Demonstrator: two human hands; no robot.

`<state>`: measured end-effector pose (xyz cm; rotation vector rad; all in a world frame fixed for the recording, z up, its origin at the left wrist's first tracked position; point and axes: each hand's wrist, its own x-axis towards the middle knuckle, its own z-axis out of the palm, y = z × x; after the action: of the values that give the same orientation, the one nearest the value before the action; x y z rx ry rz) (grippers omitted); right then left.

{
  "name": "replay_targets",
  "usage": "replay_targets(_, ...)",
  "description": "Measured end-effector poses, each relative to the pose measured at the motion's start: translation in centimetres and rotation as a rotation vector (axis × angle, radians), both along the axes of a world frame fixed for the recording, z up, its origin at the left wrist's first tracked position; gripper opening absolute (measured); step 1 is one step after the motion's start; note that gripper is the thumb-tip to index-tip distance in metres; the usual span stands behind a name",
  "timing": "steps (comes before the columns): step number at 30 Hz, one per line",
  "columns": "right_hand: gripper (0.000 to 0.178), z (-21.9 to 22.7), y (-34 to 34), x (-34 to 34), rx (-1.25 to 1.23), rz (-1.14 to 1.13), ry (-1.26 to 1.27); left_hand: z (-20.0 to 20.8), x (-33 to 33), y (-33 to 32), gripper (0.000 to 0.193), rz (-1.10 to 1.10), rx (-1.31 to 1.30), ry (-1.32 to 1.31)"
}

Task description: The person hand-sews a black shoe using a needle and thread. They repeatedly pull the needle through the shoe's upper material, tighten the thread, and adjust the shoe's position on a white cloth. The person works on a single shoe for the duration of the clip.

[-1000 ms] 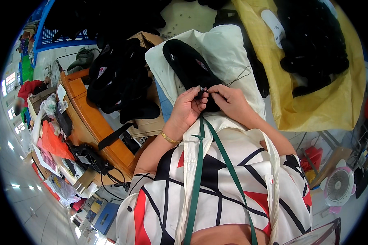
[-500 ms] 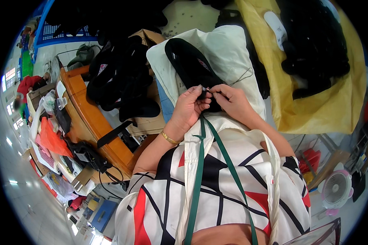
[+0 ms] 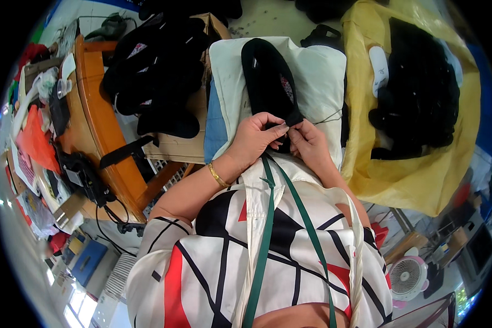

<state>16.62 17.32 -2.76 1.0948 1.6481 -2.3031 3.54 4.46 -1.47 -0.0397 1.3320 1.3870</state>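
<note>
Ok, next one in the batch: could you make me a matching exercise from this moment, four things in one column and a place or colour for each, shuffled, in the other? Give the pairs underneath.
Things
1. Black shoe
2. Bracelet
3. Fan
4. Yellow sheet

Places and colours
A. White and pink, at the lower right of the view
B. Lying on white cloth in front of the person
C. At the right, with a pile of black items on it
D. Gold-coloured, around the left wrist

Right pairs: 1-B, 2-D, 3-A, 4-C
</note>
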Motion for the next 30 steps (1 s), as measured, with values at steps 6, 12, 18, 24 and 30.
replay_targets(6,0.006,-0.4,-0.1,0.0,-0.057,-0.006,0.02,0.0,0.1,-0.1,0.017,-0.047,0.018,0.092)
replay_targets(12,0.009,0.1,0.3,0.1,-0.017,0.059,0.121,0.2,0.4,-0.3,0.018,0.027,0.071,0.045)
replay_targets(18,0.013,-0.6,0.1,0.2,0.097,0.096,0.258,0.2,0.4,-0.4,0.018,0.079,0.102,-0.02)
replay_targets(24,0.009,0.1,-0.5,-0.1,-0.014,0.034,0.123,-0.7,0.4,-0.7,0.017,0.035,0.107,0.011)
replay_targets(30,0.019,-0.6,-0.6,-0.3,0.02,0.045,0.11,-0.2,0.0,-0.7,0.013,-0.029,0.076,0.075)
